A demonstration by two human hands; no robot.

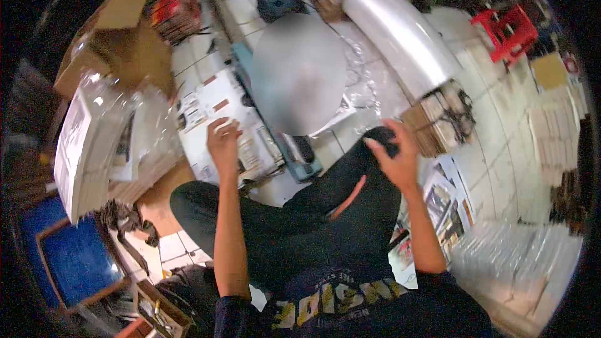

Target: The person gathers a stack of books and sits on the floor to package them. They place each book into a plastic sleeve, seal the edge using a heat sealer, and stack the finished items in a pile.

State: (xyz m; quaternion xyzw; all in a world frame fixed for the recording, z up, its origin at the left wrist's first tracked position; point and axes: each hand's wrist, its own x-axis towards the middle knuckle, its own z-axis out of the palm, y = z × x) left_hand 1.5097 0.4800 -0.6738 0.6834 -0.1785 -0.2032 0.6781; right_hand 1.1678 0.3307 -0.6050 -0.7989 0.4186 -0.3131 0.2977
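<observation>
My left hand hovers over a flat stack of white printed sheets, its fingers loosely bent and apart with nothing visible between them. Beside my bent knee is my right hand, thumb and fingers spread, holding nothing. Between the hands and farther forward lies a long teal bar-shaped device with a dark strip along it. A blurred oval patch hides much of its far part. Clear plastic film spreads on the floor to the right of that patch.
A large plastic roll lies ahead right, with brown bundles by its near end. Plastic-wrapped frames and an open cardboard box stand left. Clear-wrapped stacks sit near right; a red stool stands farther off.
</observation>
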